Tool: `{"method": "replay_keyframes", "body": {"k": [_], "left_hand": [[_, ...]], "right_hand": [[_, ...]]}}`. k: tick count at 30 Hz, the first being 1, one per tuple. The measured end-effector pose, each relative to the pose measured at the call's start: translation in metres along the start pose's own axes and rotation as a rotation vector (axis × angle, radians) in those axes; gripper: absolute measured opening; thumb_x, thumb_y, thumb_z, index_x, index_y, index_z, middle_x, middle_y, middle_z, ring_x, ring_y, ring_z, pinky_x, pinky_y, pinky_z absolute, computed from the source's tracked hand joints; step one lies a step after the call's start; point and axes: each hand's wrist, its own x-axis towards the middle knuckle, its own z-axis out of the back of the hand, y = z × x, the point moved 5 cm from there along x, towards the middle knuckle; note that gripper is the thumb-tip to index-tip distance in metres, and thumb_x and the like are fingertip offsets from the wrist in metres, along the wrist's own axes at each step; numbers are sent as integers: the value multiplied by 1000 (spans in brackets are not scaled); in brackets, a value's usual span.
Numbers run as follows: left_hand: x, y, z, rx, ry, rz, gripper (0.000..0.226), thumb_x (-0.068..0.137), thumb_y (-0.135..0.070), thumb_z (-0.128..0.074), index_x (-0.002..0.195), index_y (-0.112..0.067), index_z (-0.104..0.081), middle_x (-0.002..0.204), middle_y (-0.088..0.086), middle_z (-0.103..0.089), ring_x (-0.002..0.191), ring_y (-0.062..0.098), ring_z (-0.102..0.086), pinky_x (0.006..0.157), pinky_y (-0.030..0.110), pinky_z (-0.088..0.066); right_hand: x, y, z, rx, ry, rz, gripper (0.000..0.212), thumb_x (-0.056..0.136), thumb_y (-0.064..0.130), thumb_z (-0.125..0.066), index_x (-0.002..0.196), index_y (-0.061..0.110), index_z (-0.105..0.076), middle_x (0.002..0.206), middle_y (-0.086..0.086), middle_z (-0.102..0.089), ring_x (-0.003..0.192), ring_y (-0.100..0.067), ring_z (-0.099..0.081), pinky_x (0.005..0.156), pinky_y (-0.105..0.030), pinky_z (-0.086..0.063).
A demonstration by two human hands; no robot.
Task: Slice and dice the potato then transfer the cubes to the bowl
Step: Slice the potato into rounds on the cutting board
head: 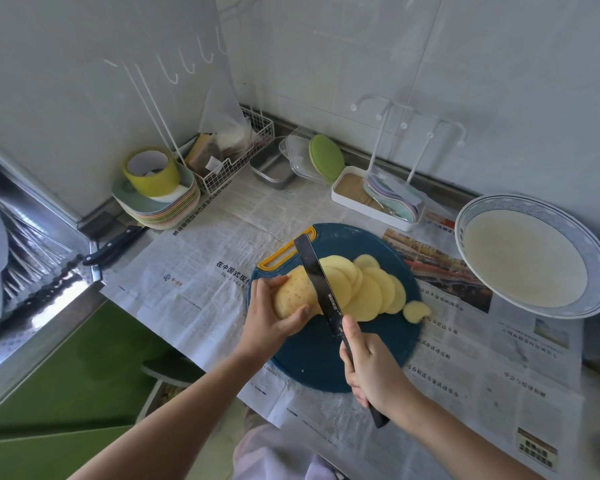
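A peeled potato [297, 292] lies on a round dark-blue cutting board [329, 362] with a yellow handle slot. My left hand [269, 320] grips its uncut left end, thumb along the front. My right hand [371, 365] holds the handle of a black knife [321, 282], index finger laid on the spine; the blade stands against the potato's cut face. Several round slices [371, 292] lean in an overlapping row to the right of the blade, with a small end piece [417, 310] beyond them. A wide white bowl with a blue rim [465, 216] sits empty at the right.
Newspaper [205, 271] covers the counter. At the back stand a stack of plates with a green tape roll [151, 178], a wire basket [229, 161], metal and plastic trays [274, 168], and a white rack [388, 188]. A second knife [113, 244] lies at the left edge.
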Motion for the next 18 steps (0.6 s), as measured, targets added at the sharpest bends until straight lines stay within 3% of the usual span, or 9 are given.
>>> {"method": "replay_keyframes", "body": {"k": [12, 18], "left_hand": [[1, -3, 1, 2, 27, 29, 75, 58, -71, -64, 116, -29, -43, 114, -21, -41, 107, -18, -39, 88, 15, -41], [4, -3, 1, -9, 30, 39, 76, 57, -71, -65, 116, -29, -44, 114, -19, -42, 106, -16, -41, 85, 16, -43]], "right_hand": [[20, 0, -12, -9, -4, -84, 56, 93, 65, -27, 69, 14, -29, 42, 8, -20, 32, -10, -20, 39, -21, -19], [23, 2, -15, -51, -22, -40, 56, 95, 61, -25, 66, 13, -27, 38, 10, -22, 30, -8, -22, 37, -21, -22]]}}
